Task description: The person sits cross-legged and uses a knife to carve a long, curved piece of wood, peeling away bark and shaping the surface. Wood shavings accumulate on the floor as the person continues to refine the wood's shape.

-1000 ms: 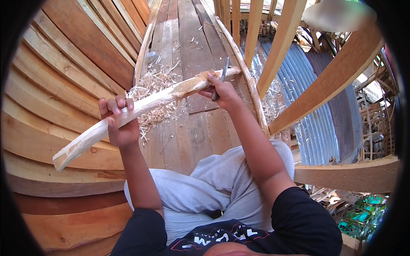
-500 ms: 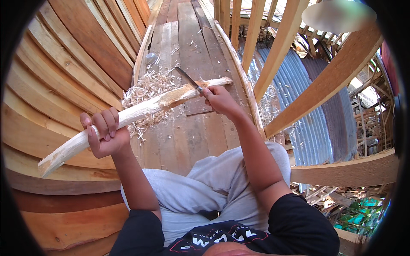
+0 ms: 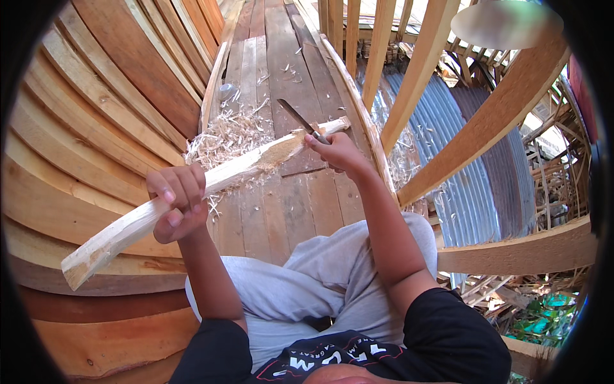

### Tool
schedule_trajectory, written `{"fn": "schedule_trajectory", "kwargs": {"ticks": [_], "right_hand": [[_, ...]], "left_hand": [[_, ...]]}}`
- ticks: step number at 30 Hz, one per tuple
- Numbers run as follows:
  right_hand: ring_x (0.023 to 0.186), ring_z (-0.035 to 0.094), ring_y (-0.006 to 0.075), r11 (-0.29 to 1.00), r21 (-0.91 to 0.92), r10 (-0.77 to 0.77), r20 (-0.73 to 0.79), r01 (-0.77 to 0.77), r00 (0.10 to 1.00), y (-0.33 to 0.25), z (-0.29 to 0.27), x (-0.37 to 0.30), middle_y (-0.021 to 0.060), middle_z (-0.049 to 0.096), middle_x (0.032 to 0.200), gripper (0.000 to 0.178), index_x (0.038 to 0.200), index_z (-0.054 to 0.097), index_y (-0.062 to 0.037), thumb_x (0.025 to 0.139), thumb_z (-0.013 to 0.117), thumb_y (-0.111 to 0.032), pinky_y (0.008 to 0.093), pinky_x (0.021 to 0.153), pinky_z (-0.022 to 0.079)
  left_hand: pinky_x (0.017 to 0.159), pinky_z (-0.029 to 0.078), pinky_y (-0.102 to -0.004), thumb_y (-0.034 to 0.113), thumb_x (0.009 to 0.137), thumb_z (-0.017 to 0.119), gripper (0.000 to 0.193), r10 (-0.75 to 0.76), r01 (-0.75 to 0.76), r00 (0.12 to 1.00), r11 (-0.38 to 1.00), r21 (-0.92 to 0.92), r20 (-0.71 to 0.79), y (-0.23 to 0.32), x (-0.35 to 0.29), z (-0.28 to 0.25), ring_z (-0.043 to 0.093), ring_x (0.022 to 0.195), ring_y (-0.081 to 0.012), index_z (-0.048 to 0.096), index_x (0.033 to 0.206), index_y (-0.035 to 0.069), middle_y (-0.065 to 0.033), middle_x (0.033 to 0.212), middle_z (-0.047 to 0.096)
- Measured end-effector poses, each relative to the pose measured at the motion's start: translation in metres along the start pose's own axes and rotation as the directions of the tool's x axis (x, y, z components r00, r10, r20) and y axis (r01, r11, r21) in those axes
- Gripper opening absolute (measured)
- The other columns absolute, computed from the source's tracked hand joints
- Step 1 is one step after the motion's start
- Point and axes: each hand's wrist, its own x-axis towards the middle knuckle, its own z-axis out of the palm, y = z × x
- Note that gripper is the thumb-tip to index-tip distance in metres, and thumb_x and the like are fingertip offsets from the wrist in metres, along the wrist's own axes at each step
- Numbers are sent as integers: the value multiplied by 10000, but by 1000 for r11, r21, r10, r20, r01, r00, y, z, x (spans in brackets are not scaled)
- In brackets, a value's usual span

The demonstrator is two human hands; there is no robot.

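Note:
A long pale wooden stick point(image 3: 236, 171) runs from lower left to upper right across the plank floor. My left hand point(image 3: 176, 201) grips it near its lower third. My right hand point(image 3: 336, 152) holds a knife point(image 3: 295, 116) by the handle, the dark blade angled up and left, resting on the stick near its far end. A brown shaved patch shows on the stick just left of the blade.
Wood shavings point(image 3: 220, 137) lie heaped on the floor planks point(image 3: 291, 64) under the stick. Curved hull planks point(image 3: 96, 115) rise on the left. Slanted wooden ribs point(image 3: 486, 121) and corrugated metal sheet point(image 3: 470, 185) stand on the right. My grey-trousered legs point(image 3: 320, 281) are below.
The stick has dropped lower on the left and my left hand moved down with it. The knife has turned from pointing right to pointing up and left on the stick's far end.

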Motion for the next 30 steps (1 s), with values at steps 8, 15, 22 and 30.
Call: {"fn": "schedule_trajectory", "kwargs": {"ticks": [8, 15, 22, 30], "right_hand": [[564, 555, 141, 999, -33, 24, -36, -25, 999, 1, -1, 6, 41, 557, 629, 505, 752, 606, -16, 877, 614, -506, 303, 518, 430], [847, 610, 223, 983, 44, -178, -57, 180, 982, 11, 5, 21, 151, 645, 890, 349, 1037, 620, 55, 912, 515, -253, 348, 783, 459], [550, 489, 129, 982, 185, 71, -195, -34, 978, 12, 17, 26, 72, 574, 774, 236, 1071, 502, -3, 956, 457, -204, 319, 466, 393], [873, 643, 288, 979, 205, 52, -298, 11, 953, 29, -2, 43, 220, 639, 983, 385, 1101, 543, 46, 909, 520, -287, 400, 792, 482]], "left_hand": [[900, 374, -418, 215, 914, 545, 132, -35, -9, 652, 999, -54, -757, -20, 6, 30, 461, 780, -166, 496, 837, 120, -2, 700, 426], [594, 275, -277, 355, 916, 494, 381, 87, -71, 868, 996, 50, -488, -19, -9, 24, 274, 501, -93, 299, 630, 194, 61, 528, 261], [584, 285, -272, 263, 806, 516, 282, 55, -37, 934, 998, 56, -354, -47, -21, 16, 284, 501, -94, 309, 634, 179, 51, 534, 289], [787, 312, -306, 240, 794, 565, 241, -43, 30, 903, 999, -38, -428, -73, -17, 11, 361, 660, -124, 344, 723, 175, 32, 638, 329]]}}
